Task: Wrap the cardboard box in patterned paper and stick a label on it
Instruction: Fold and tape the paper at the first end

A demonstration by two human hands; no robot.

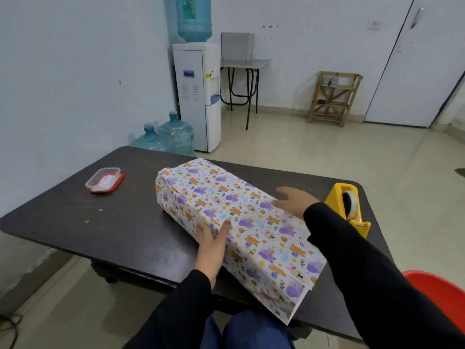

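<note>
A dark tabletop [75, 217] carries everything here. Toward its far left corner sits a small clear container [103, 179] on a red lid, with something white inside that I cannot make out; it lies well apart from the rest.

In the middle lies the long box [226, 210], already covered in patterned paper [266, 243] printed with purple and orange cartoon animals on white. It runs diagonally, from near the far edge of the tabletop down to the near edge, where the paper sticks out past the box as an open, unfolded sleeve reaching just over the edge. The far end also shows loose, partly folded paper.

The left hand [211, 245] rests against the box's left side, about halfway along it. Its fingers [201, 229] are spread flat on the side of the paper with the thumb up on the top face, pressing rather than gripping anything.

The right hand [294, 200] lies on the top face near the box's right edge, palm down and open, fingers stretched out loosely over the paper, nothing held in them. Both arms wear black sleeves.

Just beyond the right hand, by the right edge of the tabletop, stands a yellow tape dispenser [348, 207] with a roll of clear tape in it, near the box but not touching it.
</note>
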